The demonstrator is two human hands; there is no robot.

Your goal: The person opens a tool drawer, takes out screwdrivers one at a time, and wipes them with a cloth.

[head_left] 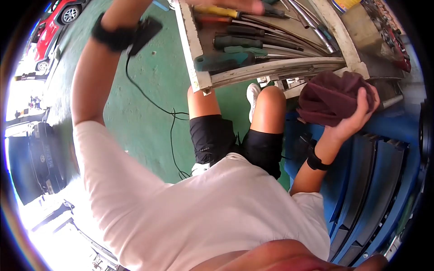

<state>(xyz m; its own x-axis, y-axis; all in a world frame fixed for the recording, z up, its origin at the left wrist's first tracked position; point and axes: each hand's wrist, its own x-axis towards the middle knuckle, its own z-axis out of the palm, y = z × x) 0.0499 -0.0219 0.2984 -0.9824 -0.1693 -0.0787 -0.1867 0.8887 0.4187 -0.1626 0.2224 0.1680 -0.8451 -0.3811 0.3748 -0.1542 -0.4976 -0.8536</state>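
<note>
At the top edge, my left hand [239, 5] is partly cut off and blurred. Its visible fingers stretch out over a drawer [205, 80] of screwdrivers, close to a yellow-handled screwdriver [217, 11]; nothing is seen held in them. My right hand [357, 118] is closed round a bunched dark maroon cloth [332, 98], beside the drawer's lower right corner. Several tools lie in the drawer, among them a teal-handled screwdriver [226, 61], a black-handled one [237, 42] and a shiny metal tool [312, 25].
A blue cabinet or rack [334, 180] with dark slats stands at the right. Metal parts [384, 27] lie beyond the drawer. Black cables [172, 135] hang over the green floor [144, 90]. A red car [52, 29] is at the far left.
</note>
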